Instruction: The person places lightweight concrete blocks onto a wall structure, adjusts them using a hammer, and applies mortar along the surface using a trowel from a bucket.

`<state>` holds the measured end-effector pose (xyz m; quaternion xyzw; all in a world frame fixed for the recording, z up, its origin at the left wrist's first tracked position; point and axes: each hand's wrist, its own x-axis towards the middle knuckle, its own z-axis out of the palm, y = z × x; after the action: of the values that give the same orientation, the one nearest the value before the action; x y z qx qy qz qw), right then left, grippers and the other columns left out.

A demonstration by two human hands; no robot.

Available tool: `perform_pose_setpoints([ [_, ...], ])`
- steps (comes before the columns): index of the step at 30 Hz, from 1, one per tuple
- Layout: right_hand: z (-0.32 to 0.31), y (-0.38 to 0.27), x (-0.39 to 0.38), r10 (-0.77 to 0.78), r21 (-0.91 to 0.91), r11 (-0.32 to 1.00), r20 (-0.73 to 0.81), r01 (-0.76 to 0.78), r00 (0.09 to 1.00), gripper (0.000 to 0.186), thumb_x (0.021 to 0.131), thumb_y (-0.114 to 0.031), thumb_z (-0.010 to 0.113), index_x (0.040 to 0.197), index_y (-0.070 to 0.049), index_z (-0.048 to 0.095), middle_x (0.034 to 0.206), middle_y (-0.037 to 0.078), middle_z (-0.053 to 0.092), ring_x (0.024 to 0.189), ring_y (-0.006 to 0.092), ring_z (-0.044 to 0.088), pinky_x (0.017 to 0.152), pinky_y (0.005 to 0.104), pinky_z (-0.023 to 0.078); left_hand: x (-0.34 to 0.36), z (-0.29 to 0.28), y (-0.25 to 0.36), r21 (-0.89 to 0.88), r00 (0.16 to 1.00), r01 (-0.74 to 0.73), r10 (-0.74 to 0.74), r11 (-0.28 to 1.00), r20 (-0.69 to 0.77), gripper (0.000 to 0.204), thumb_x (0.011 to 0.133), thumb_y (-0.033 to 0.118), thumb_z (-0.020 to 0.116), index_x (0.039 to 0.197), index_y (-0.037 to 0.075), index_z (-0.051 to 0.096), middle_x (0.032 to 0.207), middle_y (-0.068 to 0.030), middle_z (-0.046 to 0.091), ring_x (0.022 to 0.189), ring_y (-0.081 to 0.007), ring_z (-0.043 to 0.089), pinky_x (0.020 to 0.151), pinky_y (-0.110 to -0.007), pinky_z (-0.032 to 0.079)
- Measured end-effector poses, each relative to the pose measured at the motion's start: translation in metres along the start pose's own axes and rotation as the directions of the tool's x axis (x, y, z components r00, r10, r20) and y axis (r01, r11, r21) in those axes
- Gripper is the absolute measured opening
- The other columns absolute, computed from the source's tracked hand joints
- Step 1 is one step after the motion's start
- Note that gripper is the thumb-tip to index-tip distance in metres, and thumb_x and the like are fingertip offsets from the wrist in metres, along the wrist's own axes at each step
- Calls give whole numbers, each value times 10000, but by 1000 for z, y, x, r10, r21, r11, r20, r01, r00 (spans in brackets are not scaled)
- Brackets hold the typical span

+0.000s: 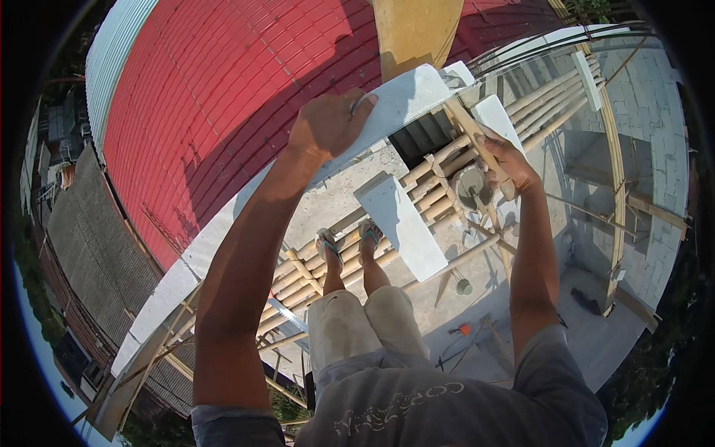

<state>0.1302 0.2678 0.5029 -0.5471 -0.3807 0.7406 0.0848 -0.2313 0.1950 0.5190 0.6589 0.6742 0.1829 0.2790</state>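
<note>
My left hand grips a white lightweight block along the top of the white block wall, its fingers curled over it. My right hand is closed on a pale wooden batten, held at a slant with its upper end by the block. Just below that hand sits a bucket of grey material. Another white block lies on the bamboo scaffold beside my sandalled feet, and a further one stands behind the batten.
A red tiled roof drops away beyond the wall, with a tan board at the top. A dark opening lies among the bamboo. A floor with tools shows far below, and grey block walls stand at the right.
</note>
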Motion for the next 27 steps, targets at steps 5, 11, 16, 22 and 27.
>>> perform_pose_setpoints([
  [5,6,-6,2,48,-37,998,83,-45,995,503,1006,-307,552,1456,-120,432,647,41,499,422,115,437,368,246,388,-1,1,-2,-46,999,-44,43,998,-24,423,1020,399,430,1042,56,676,701,-221,639,702,-406,653,700,-469,520],
  [11,12,-12,9,-24,-13,1000,-14,23,1000,566,979,-307,608,1483,-141,411,647,29,510,392,103,443,339,249,370,-1,3,-2,-23,998,-53,52,998,-40,414,1020,397,434,1023,62,677,674,-213,632,668,-406,647,673,-471,520],
  [16,22,-3,7,-67,-59,996,-31,65,997,491,999,-280,583,1435,-96,455,642,20,523,396,100,459,341,244,384,0,0,0,3,999,-31,31,1000,-12,465,1024,434,386,1066,59,658,721,-229,650,737,-405,662,720,-482,524],
  [22,6,-28,23,-37,-204,979,-97,17,995,601,962,-353,613,1496,-165,413,676,16,517,447,95,469,354,255,399,1,-3,8,22,999,8,-9,1000,41,515,1024,489,347,1102,76,645,774,-247,664,803,-409,670,760,-489,527],
  [27,-4,-38,49,-105,-289,955,-111,69,988,473,962,-343,608,1404,-199,520,709,22,530,474,108,481,362,258,388,4,-3,10,12,998,36,-37,999,46,512,1022,498,366,1080,77,651,785,-252,665,804,-419,666,744,-497,517],
])
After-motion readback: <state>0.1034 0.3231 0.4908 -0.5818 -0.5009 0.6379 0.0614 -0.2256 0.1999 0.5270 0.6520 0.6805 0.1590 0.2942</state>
